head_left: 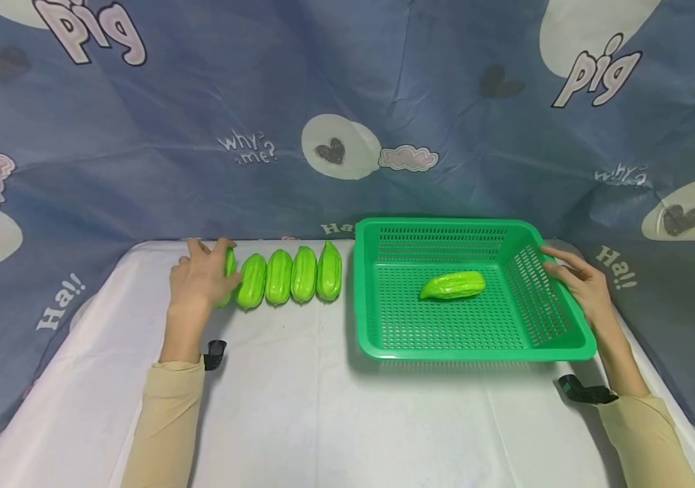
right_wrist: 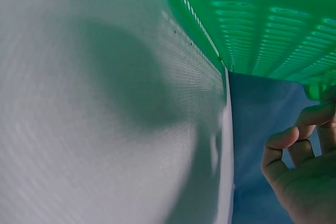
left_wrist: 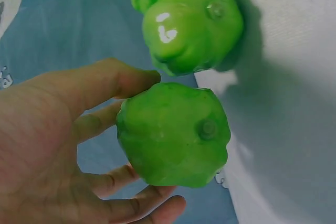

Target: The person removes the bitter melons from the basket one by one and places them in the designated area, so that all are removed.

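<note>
At the left end of a row of green ridged gourds, my left hand (head_left: 197,276) grips the end gourd (left_wrist: 170,135), thumb on one side and fingers curled round the other. In the head view that hand covers most of it. Several more gourds (head_left: 279,276) stand side by side to its right. A green plastic basket (head_left: 475,354) sits to the right of the row, with one gourd (head_left: 452,285) lying sideways on its floor. My right hand (head_left: 582,285) holds the basket's right rim, its fingers bent at the edge.
The white-covered table (head_left: 323,420) extends in front of the row and the basket. A blue printed cloth (head_left: 347,88) hangs right behind them and also lines the sides. Each wrist carries a black camera mount (head_left: 215,355).
</note>
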Available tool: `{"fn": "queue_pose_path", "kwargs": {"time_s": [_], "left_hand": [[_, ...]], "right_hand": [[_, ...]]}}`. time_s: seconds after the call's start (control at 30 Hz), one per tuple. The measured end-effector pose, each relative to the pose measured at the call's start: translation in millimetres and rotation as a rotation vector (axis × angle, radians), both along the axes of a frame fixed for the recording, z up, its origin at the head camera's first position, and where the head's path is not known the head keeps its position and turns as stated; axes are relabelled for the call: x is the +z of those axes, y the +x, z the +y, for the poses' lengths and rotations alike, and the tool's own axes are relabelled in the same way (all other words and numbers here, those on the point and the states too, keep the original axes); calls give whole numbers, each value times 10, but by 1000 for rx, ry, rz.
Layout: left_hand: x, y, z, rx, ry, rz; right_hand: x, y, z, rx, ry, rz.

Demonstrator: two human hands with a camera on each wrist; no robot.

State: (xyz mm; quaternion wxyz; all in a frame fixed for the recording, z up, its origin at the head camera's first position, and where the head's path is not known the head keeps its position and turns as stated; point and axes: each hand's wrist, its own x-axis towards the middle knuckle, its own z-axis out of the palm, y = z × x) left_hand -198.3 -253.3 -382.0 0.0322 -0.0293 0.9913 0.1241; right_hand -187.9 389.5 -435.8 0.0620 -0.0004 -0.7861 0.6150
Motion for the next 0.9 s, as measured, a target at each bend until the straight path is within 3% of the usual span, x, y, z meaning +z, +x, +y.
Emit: {"fn": "queue_pose_path", "kwargs": {"time_s": [0.43, 0.9], "left_hand": [[-89, -11, -11, -27, -5, -55], [-49, -11, 64, -35, -2, -22]], "right_hand": [[1, -8, -5, 7, -68, -5], [106, 62, -91, 21, -103, -23]]}}
